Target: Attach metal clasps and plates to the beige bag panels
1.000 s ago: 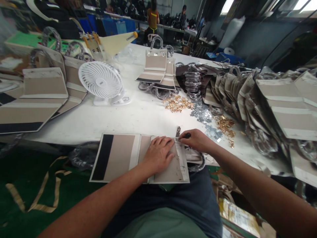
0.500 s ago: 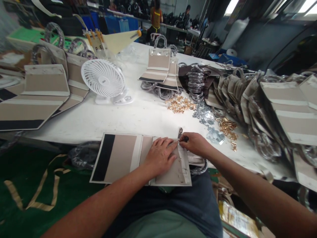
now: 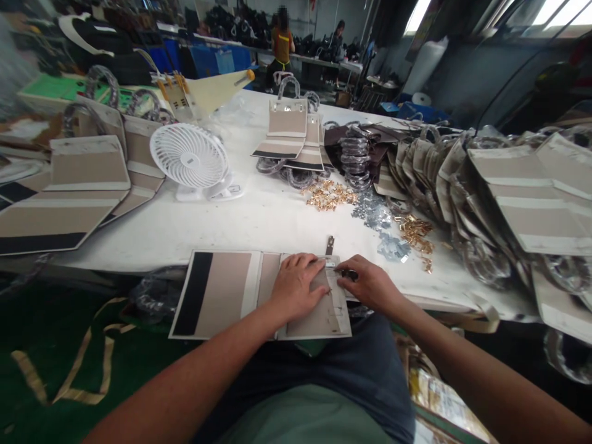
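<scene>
An unfinished beige handbag panel with white strips and a black band lies flat at the table's near edge, partly over my lap. My left hand rests on its right-hand section, fingers spread and pressing down. At the panel's right border my right hand is closed, a small dark object showing between its fingers; its exact kind is unclear. The fingertips are close to a small silvery plate on the white strip. A brown strap end with metal on it sticks out past the panel's far edge.
Gold-coloured fittings and grey metal plates lie in heaps ahead. A white fan stands left of them. Beige bag pieces are at left, with more stacked bags at right. Two people work in the background.
My right hand has drawn slightly back toward me along the panel's right border. My left hand stays on the panel. The whole view has shifted slightly.
</scene>
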